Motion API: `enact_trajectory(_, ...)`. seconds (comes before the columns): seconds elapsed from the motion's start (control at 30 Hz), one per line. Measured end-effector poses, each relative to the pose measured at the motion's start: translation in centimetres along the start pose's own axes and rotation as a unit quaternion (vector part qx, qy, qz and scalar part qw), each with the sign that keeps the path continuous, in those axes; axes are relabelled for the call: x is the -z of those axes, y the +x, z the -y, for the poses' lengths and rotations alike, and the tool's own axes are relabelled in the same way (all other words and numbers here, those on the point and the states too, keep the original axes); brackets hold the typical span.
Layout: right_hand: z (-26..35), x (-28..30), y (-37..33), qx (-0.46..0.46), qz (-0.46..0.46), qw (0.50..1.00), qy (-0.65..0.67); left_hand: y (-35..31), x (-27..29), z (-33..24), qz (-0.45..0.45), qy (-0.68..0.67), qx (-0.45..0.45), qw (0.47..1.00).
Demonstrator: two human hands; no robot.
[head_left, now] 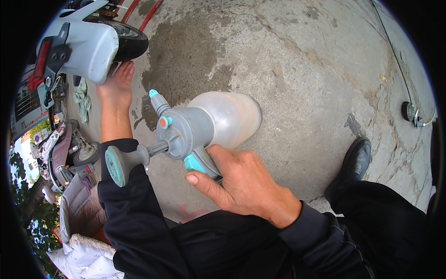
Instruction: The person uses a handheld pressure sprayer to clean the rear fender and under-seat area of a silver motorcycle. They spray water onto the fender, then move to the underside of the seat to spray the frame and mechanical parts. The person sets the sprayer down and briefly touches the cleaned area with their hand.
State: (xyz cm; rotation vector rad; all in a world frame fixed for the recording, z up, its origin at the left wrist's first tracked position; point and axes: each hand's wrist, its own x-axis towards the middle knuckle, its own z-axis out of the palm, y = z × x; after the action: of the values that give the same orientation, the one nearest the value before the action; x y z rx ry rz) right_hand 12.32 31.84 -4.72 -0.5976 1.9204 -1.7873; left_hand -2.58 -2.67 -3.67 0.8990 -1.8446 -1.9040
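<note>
The right hand [241,183] is clamped round the turquoise-triggered grip of a pump sprayer [204,128], held tipped on its side above the wet concrete ground [297,60], its nozzle aimed toward the scooter's pale rear mudguard [88,49]. The left hand [116,86] lies open and flat just under that mudguard, beside the tyre [132,39]. It looks like the spraying stage; next, I'd judge, comes a trigger squeeze with the nozzle kept on the mudguard.
</note>
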Motion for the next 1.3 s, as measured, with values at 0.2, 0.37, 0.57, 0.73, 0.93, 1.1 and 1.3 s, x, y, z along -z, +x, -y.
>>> enact_trajectory(0.2,-0.2,0.0,0.0,-0.001,-0.010,1.000,0.013,-0.7,-0.3,-0.5,0.004,0.005,-0.009,1.000)
enact_trajectory(0.37,0.0,-0.1,0.0,0.003,-0.003,1.000,0.007,-1.7,-0.6,-1.6,-0.010,0.022,-0.016,1.000)
enact_trajectory(0.57,0.3,-0.3,0.1,-0.007,0.007,1.000,0.011,-2.1,-0.3,-2.7,-0.035,0.041,-0.046,0.997)
enact_trajectory(0.73,0.2,-0.5,0.1,0.008,-0.009,1.000,0.010,-1.5,0.0,-2.9,-0.055,0.029,-0.054,0.997)
enact_trajectory(0.93,0.2,-0.4,0.1,0.013,-0.011,1.000,0.007,-0.7,0.4,-1.4,-0.051,0.017,-0.035,0.998)
enact_trajectory(1.1,0.3,-0.1,0.0,0.005,-0.006,1.000,0.013,-0.2,1.2,-0.4,-0.019,0.008,-0.006,1.000)
enact_trajectory(1.3,0.4,0.0,-0.1,0.007,-0.010,1.000,0.005,-0.1,1.2,-0.2,0.015,0.012,0.000,1.000)
